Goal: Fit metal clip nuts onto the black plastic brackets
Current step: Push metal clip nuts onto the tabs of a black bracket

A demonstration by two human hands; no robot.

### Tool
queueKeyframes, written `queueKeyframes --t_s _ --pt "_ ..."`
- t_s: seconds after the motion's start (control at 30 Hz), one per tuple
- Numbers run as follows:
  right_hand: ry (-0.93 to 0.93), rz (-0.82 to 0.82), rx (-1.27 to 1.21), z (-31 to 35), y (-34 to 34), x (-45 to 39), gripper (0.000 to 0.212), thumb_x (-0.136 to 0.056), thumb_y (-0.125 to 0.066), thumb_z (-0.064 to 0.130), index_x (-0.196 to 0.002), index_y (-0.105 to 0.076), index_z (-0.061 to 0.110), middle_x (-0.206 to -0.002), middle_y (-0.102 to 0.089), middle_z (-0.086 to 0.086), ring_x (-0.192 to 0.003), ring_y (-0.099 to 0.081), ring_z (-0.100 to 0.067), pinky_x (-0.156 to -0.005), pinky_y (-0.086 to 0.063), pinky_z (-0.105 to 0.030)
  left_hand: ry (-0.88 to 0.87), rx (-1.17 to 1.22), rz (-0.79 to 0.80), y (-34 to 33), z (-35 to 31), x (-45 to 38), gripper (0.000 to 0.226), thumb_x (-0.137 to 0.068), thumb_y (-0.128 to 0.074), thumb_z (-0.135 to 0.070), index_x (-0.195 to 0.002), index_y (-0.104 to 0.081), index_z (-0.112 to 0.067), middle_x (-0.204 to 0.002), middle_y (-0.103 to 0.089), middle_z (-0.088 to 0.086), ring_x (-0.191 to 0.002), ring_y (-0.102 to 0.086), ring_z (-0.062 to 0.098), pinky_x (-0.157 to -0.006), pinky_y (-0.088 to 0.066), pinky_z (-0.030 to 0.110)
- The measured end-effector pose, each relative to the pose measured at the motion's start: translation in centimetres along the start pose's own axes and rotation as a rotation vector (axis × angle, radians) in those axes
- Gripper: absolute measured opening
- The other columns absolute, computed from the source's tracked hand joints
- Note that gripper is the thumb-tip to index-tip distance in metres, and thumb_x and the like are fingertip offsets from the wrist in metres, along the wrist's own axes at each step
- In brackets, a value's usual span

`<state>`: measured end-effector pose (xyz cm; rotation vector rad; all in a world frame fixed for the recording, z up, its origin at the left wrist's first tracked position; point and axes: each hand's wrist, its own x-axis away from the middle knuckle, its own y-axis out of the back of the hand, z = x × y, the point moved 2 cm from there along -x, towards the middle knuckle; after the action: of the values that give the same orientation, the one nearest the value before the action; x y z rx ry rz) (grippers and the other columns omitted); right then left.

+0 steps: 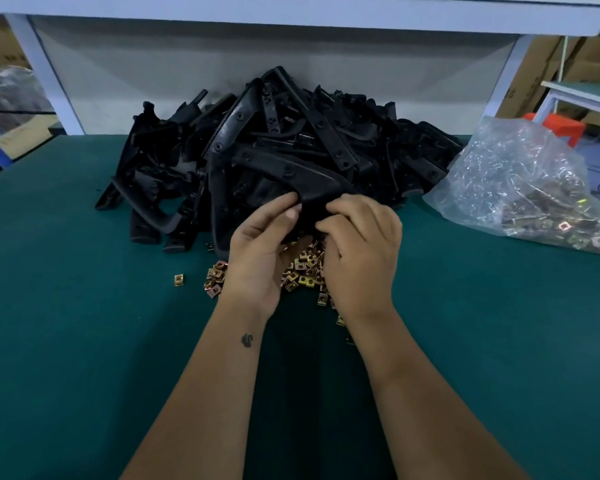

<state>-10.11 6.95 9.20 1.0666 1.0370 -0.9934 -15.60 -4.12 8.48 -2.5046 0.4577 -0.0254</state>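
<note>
A long black plastic bracket [284,171] slants from the pile toward me, and both hands hold its near end. My left hand [260,251] pinches that end between thumb and fingers. My right hand [361,251] curls over the same end from the right, fingertips pressed against it; whether a clip nut sits under them is hidden. A loose heap of brass-coloured metal clip nuts [305,271] lies on the mat just beneath my hands. One stray clip nut [178,279] lies apart to the left.
A big pile of black brackets [257,147] fills the back middle of the green table mat [84,323]. A clear plastic bag [527,181] of more clip nuts lies at the right. A white shelf frame [49,74] stands behind.
</note>
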Motion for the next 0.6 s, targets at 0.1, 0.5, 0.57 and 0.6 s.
queueKeyframes --t_s 0.1,0.5,0.57,0.6 --pt "-0.082 -0.063 0.040 0.1 0.3 -0.2 0.025 -0.075 -0.064 -0.012 -0.070 -0.073 0.010 -0.099 -0.071 -0.008 -0.107 -0.049 -0.021 -0.087 -0.039 -0.037 -0.033 -0.048 -0.018 -0.2 0.1 0.1 0.028 -0.093 -0.058 0.003 -0.078 -0.073 -0.015 -0.074 -0.071 -0.003 -0.071 -0.067 0.007 -0.066 -0.056 0.021" --pt "-0.534 0.213 -0.408 -1.0 0.3 -0.3 0.032 -0.083 -0.053 -0.010 -0.089 -0.074 0.013 -0.092 -0.067 0.009 -0.090 -0.061 0.002 -0.080 -0.043 -0.009 0.114 0.004 0.065 -0.8 0.4 0.4 0.039 -0.094 -0.053 -0.011 -0.133 -0.058 -0.006 -0.110 -0.069 0.007 -0.096 -0.066 0.016 -0.079 -0.058 0.030" --pt "-0.656 0.299 -0.512 -1.0 0.1 -0.2 0.035 -0.084 -0.051 -0.007 -0.093 -0.076 0.015 -0.094 -0.069 0.013 -0.093 -0.063 0.002 -0.081 -0.044 -0.009 0.104 -0.001 0.096 -0.8 0.2 0.4 0.046 -0.086 -0.058 -0.017 -0.131 -0.060 -0.005 -0.126 -0.066 0.014 -0.119 -0.062 0.027 -0.099 -0.053 0.040" --pt "-0.718 0.337 -0.566 -1.0 -0.1 -0.1 0.034 -0.086 -0.052 -0.005 -0.094 -0.076 0.017 -0.096 -0.069 0.013 -0.094 -0.063 0.002 -0.082 -0.045 -0.009 0.103 -0.003 0.107 -0.8 0.2 0.5 0.048 -0.086 -0.058 -0.016 -0.132 -0.059 -0.005 -0.132 -0.064 0.015 -0.127 -0.057 0.030 -0.106 -0.047 0.045"
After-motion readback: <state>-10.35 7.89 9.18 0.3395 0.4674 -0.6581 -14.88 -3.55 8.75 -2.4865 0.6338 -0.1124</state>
